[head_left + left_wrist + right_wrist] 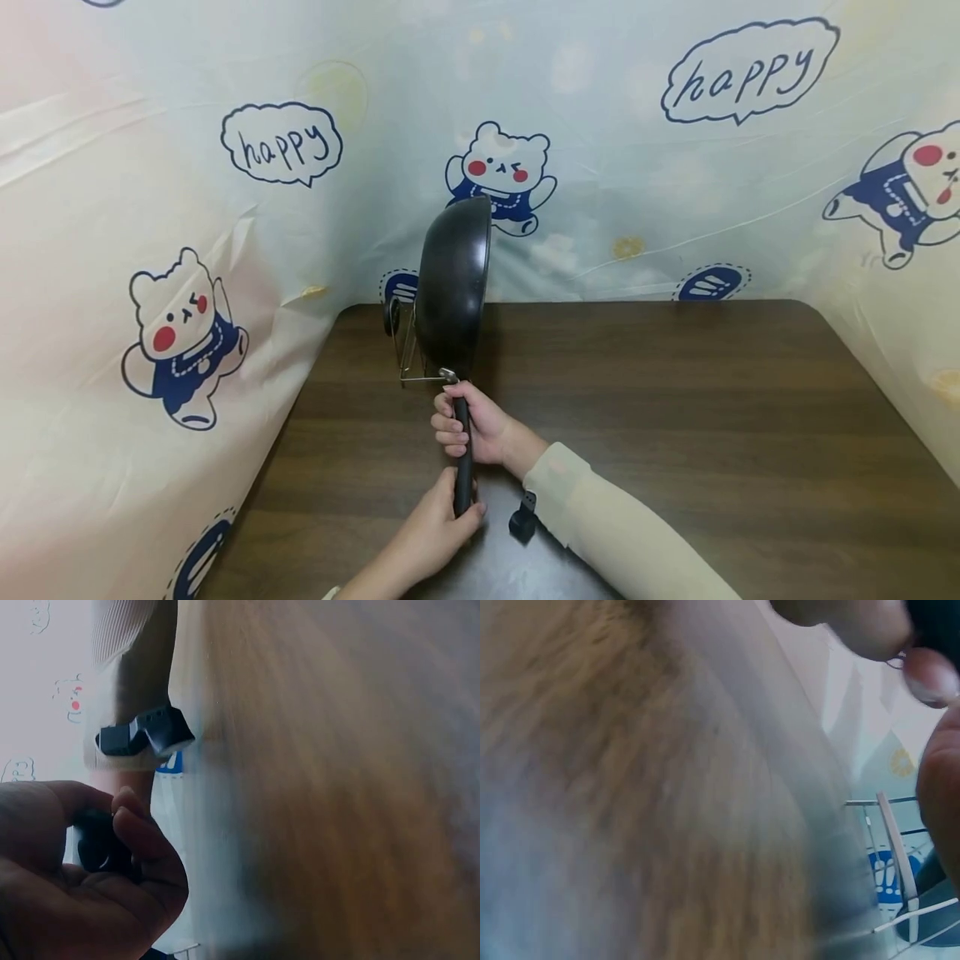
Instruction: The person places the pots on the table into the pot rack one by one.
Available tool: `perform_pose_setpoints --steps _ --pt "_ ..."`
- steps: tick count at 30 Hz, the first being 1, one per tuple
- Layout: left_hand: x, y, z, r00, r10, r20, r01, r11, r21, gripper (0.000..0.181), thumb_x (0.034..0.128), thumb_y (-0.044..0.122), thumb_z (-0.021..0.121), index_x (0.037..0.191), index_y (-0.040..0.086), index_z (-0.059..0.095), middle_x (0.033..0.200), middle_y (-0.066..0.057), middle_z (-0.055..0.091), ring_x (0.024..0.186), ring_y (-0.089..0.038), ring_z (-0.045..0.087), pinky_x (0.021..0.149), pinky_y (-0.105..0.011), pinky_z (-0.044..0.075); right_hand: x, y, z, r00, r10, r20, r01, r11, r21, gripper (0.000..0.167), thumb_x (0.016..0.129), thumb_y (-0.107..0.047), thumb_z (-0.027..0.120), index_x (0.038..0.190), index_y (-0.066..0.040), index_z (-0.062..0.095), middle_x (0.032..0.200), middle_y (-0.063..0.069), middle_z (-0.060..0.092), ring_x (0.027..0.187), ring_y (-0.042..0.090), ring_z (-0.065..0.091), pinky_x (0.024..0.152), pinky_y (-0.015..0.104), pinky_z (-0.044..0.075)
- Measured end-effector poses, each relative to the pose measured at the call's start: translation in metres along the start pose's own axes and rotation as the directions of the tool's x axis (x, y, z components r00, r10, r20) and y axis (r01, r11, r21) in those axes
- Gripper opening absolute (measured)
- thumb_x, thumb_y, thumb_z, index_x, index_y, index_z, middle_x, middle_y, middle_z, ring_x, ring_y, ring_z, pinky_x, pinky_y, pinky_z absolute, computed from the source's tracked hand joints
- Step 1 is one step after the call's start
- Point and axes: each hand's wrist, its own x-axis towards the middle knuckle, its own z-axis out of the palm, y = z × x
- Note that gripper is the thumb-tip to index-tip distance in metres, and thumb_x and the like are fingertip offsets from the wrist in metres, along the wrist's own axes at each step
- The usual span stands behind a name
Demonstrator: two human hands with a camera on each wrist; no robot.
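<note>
A black wok (453, 283) is turned on its side, its rounded underside facing left and its long handle (462, 467) pointing towards me. Close to the pan, my right hand (486, 427) grips the handle with curled fingers. Lower down, my left hand (435, 529) holds the handle's end, and the left wrist view shows its fingers curled round the dark handle end (103, 847). A wire rack (407, 354) stands beside the wok's underside, partly hidden by it. In the right wrist view the rack's bars (891, 832) appear below my fingers.
Both hands are above a brown wooden table (637, 400). A printed cloth (600, 167) hangs behind the table and along its sides. A small black camera (522, 521) is worn at the right wrist. A dark round piece (392, 317) shows at the rack's left.
</note>
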Motion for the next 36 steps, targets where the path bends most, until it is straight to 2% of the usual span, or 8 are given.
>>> perform_pose_setpoints --steps 7,12,17,20,23,28,31,36 --pt "0.0 -0.007 -0.007 0.996 -0.039 0.086 0.051 0.987 -0.154 0.042 0.1044 0.017 0.073 0.132 -0.007 0.052 0.087 -0.002 0.063 0.066 -0.009 0.063 0.061 -0.023 0.055 -0.008 -0.001 0.003 0.975 0.003 -0.223 -0.021 0.997 -0.077 0.049 0.117 -0.053 0.035 0.086 -0.023 0.059 0.064 -0.011 0.052 0.055 0.005 0.051 0.059 0.021 0.047" --pt "0.002 -0.009 -0.014 0.985 -0.045 0.167 0.089 0.958 -0.271 0.045 0.1073 0.017 0.071 0.136 -0.009 0.049 0.088 -0.003 0.068 0.072 -0.012 0.068 0.066 -0.023 0.059 -0.016 -0.002 0.004 0.952 -0.012 -0.305 -0.025 0.993 -0.116 0.05 0.116 -0.058 0.04 0.089 -0.023 0.062 0.069 -0.009 0.06 0.061 0.008 0.058 0.068 0.026 0.054" --pt "0.004 -0.012 -0.023 0.973 -0.032 0.229 0.114 0.927 -0.358 0.046 0.11 0.017 0.067 0.139 -0.013 0.047 0.103 -0.012 0.076 0.088 -0.013 0.075 0.077 -0.024 0.062 -0.025 -0.006 0.004 0.939 -0.018 -0.342 -0.045 0.984 -0.175 0.048 0.117 -0.056 0.04 0.101 -0.019 0.067 0.08 -0.006 0.071 0.075 0.011 0.072 0.08 0.031 0.063" --pt "0.006 -0.015 -0.03 0.966 -0.041 0.254 0.152 0.888 -0.435 0.05 0.1124 0.019 0.061 0.145 -0.015 0.044 0.113 -0.014 0.077 0.1 -0.016 0.077 0.088 -0.027 0.064 -0.032 -0.009 0.004 0.933 -0.015 -0.359 -0.067 0.974 -0.216 0.048 0.117 -0.054 0.039 0.113 -0.016 0.068 0.089 -0.002 0.077 0.086 0.013 0.077 0.087 0.032 0.064" --pt "0.009 -0.017 -0.037 0.96 -0.064 0.274 0.202 0.834 -0.513 0.053 0.1149 0.025 0.056 0.15 -0.012 0.042 0.121 -0.013 0.078 0.11 -0.019 0.078 0.098 -0.032 0.063 -0.041 -0.01 0.002 0.923 -0.028 -0.385 -0.08 0.962 -0.261 0.052 0.118 -0.051 0.038 0.129 -0.008 0.066 0.103 0.002 0.081 0.099 0.016 0.079 0.092 0.034 0.064" --pt "0.012 -0.02 -0.048 0.952 -0.089 0.292 0.257 0.748 -0.612 0.049 0.1176 0.035 0.049 0.148 -0.002 0.05 0.127 -0.009 0.077 0.118 -0.021 0.075 0.104 -0.036 0.062 -0.062 -0.013 -0.003 0.898 -0.081 -0.432 -0.063 0.949 -0.309 0.064 0.12 -0.044 0.033 0.154 0.008 0.049 0.14 0.021 0.074 0.115 0.021 0.077 0.101 0.036 0.064" --pt "0.014 -0.022 -0.053 0.95 -0.096 0.297 0.275 0.71 -0.649 0.049 0.1192 0.039 0.042 0.147 -0.001 0.052 0.126 -0.005 0.074 0.117 -0.019 0.073 0.104 -0.034 0.062 -0.077 -0.017 -0.006 0.889 -0.099 -0.446 -0.05 0.949 -0.31 0.068 0.12 -0.042 0.028 0.16 0.012 0.041 0.156 0.029 0.061 0.122 0.023 0.075 0.105 0.037 0.063" --pt "0.016 -0.025 -0.061 0.947 -0.073 0.313 0.283 0.656 -0.7 0.074 0.1192 0.054 0.027 0.158 -0.007 0.038 0.133 -0.006 0.071 0.124 -0.017 0.07 0.109 -0.034 0.059 -0.1 -0.025 -0.007 0.883 -0.103 -0.459 -0.035 0.959 -0.283 0.071 0.121 -0.042 0.023 0.163 0.013 0.034 0.161 0.031 0.055 0.135 0.03 0.071 0.108 0.036 0.061"
